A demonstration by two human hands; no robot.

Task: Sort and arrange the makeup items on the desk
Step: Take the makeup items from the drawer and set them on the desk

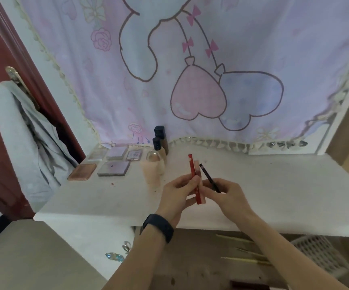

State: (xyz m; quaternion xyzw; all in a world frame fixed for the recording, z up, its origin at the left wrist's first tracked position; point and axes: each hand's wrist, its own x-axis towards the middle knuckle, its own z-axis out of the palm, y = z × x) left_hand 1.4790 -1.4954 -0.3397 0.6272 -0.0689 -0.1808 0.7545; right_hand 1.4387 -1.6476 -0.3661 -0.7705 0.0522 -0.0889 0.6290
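Red stick [191, 168], pink stick [198, 171]: left hand [177, 195] is gripping both | right hand [232, 197] is pinching pencil [206, 174] | suggest laying all three parallel beside bottles [159, 143]

slim red stick [191, 166], middle under my left hand [177, 193] | small grey square compact [135, 154], label too small for me to read | dark red object [247, 287], cut by bottom edge

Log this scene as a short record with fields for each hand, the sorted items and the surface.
left hand: grips a red stick and a pink stick together
right hand: pinches a dark pencil
palettes: five flat cases, grouped at back left
bottles: three, standing beside the palettes
surface: white desk
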